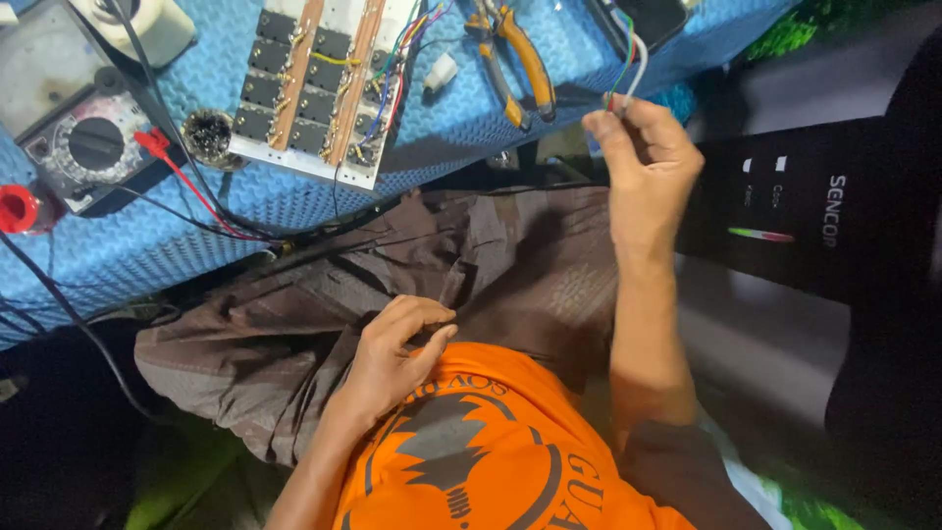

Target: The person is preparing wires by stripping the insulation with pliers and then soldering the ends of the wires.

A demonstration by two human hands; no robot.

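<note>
Wires [628, 69], thin and coloured, run down from a dark device at the top edge to the right hand, near the blue mat's [128, 245] right end. At far left on that mat lies an analog multimeter [78, 128] with red and black leads. Beside it sits a white board [319, 83] carrying rows of dark parts and copper strips. Orange-handled pliers [515, 64] lie just right of the board. The left hand [397, 353] rests on brown cloth over the lap, fingers curled, gripping nothing visible. The right hand [643, 167] is raised, fingertips pinched shut on the wire ends. A black box [814, 206] stands at right.
</note>
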